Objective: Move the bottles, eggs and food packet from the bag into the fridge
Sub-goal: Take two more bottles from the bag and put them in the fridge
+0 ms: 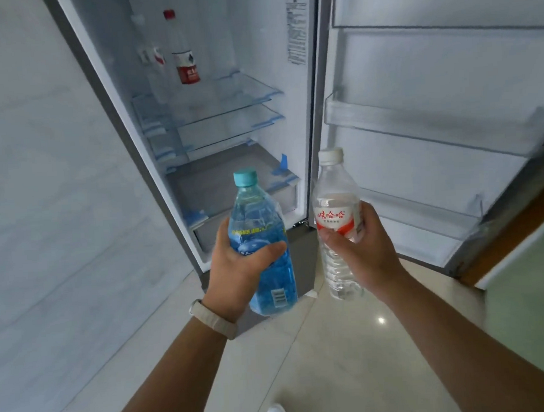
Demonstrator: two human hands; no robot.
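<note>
While one red-capped bottle (184, 53) already stands inside the fridge (197, 121), I hold a blue bottle (261, 238) in my left hand (242, 267) and a clear bottle (337, 221) in my right hand (358, 248), both before the fridge; eggs, packet unseen.

Soft, even light fills the spot, cool and rather flat; shadows are faint and soft-edged. One small bright glint sits on the glossy floor (380, 320). The fridge (256, 49) interior looks pale and hazy, and its door shelves (417, 119) are smeared, perhaps by motion. The blue bottle (255, 213) and clear bottle (333, 196) up front are sharpest. Straight edges bow and lean toward the corners.
</note>
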